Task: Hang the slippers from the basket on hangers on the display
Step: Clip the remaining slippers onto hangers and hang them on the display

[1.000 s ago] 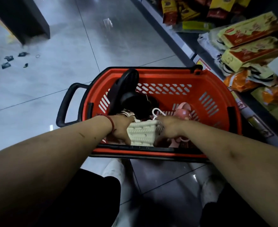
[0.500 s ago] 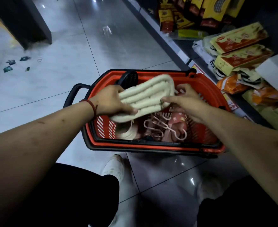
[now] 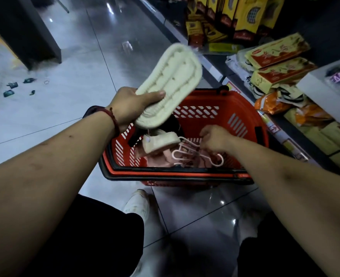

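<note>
A red basket stands on the tiled floor in front of my feet. My left hand grips a cream slipper by its heel end, sole towards me, lifted above the basket's left rim. A second cream slipper hangs just below it, joined by a thin string. My right hand reaches into the basket and pinches a pink-white plastic hanger. More hangers and pink slippers lie on the basket's bottom, partly hidden.
A low shelf along the right carries yellow and red packets and orange bags. A dark shelf base stands at the upper left, with small scraps on the floor near it. My white shoe is below the basket.
My left hand has raised the cream slipper higher and tipped it up, pulling the second one out after it. My right hand let go of the slipper and dropped to the hangers.
</note>
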